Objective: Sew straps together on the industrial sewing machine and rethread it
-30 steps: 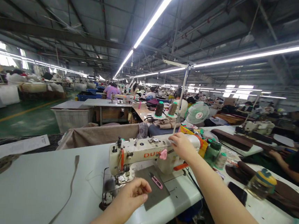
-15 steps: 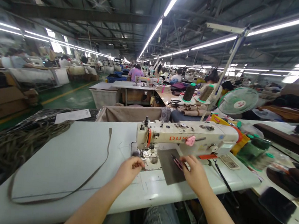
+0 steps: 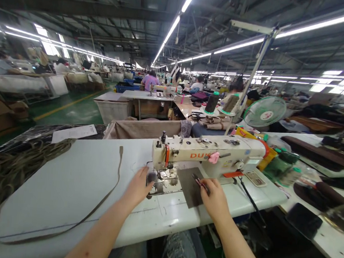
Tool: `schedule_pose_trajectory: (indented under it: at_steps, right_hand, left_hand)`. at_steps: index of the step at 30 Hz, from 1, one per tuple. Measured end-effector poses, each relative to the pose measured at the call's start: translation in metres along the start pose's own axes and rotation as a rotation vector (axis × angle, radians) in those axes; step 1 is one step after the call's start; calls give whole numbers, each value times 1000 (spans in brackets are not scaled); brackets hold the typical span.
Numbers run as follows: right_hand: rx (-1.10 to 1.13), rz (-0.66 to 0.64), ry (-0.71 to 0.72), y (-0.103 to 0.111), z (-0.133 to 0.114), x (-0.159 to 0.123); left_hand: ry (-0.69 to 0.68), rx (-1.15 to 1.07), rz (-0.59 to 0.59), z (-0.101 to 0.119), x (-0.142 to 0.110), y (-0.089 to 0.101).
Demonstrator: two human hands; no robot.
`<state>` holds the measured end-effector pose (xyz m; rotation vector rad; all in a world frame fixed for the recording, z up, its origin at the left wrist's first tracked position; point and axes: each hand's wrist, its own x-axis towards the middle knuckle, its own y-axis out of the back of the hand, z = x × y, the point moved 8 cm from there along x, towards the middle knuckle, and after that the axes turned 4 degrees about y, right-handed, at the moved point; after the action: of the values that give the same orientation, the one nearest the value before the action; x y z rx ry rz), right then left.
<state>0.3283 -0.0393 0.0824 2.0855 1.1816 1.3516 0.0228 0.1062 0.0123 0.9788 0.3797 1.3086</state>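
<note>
My left hand (image 3: pixel 138 185) is at the left end of the sewing machine (image 3: pixel 206 152), fingers stretched and thumb apart. It is beside a dark rounded piece (image 3: pixel 151 177) near the needle plate (image 3: pixel 167 177); whether it touches that piece I cannot tell. My right hand (image 3: pixel 214 197) has its fingers closed on the handles of thread snips (image 3: pixel 198 179), blades pointing away to the left. Below the snips, a flat grey-brown fabric piece (image 3: pixel 189 186) lies on the machine bed, right of the needle area. A pink clip-like piece (image 3: pixel 214 157) is on the machine arm.
A long narrow strap (image 3: pixel 106 195) curves across the pale table (image 3: pixel 65 176). At the left edge lies a heap of similar straps (image 3: pixel 21 168). Thread cones (image 3: pixel 212 103), a green fan (image 3: pixel 265 112) and a fabric-lined bin (image 3: pixel 144 130) stand behind the machine. Other people work farther back.
My left hand has moved left and away from me, and its curled fingers have opened beside the dark rounded piece. My right hand still holds the snips. The whole view has shifted slightly.
</note>
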Motion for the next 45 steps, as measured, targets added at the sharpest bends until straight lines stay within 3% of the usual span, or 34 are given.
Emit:
schedule_pose_trajectory:
  at_steps: [5,9,16,20,23,28,32,35,38,41,43,45]
  right_hand:
    - [-28,-27,18,-13,-7,-10]
    - [-69,6,51,-21,-14,-15]
    - [-155,128,101,-25,-28,-12]
    - [-158,133,179,-32,-54,-23]
    - [-106,-6,279,-51,-86,-47]
    - [-57,-408,549,-85,-142,-107]
    - [68,-628,800,-79,-163,-143]
    - [152,-595,823,-59,-158,-145]
    - [113,-455,707,-45,-142,-131]
    - [38,-305,575,-40,-127,-109]
    - [13,-239,472,-43,-118,-93]
    - [41,-227,357,-50,-110,-81]
  left_hand:
    - [-128,156,-72,6,9,-11]
    - [-142,316,-153,6,-2,-11]
    - [-154,472,-70,-2,-58,11]
    - [-167,518,-14,-7,-94,33]
    - [-188,543,7,-8,-115,46]
    - [-233,548,-1,1,-140,54]
    - [-407,442,-205,23,-164,53]
    - [-530,250,-406,41,-177,60]
    - [-463,11,-370,47,-163,77]
    - [-328,-139,-146,43,-132,91]
    - [-219,-179,-11,35,-110,90]
    - [-108,-193,50,25,-87,81]
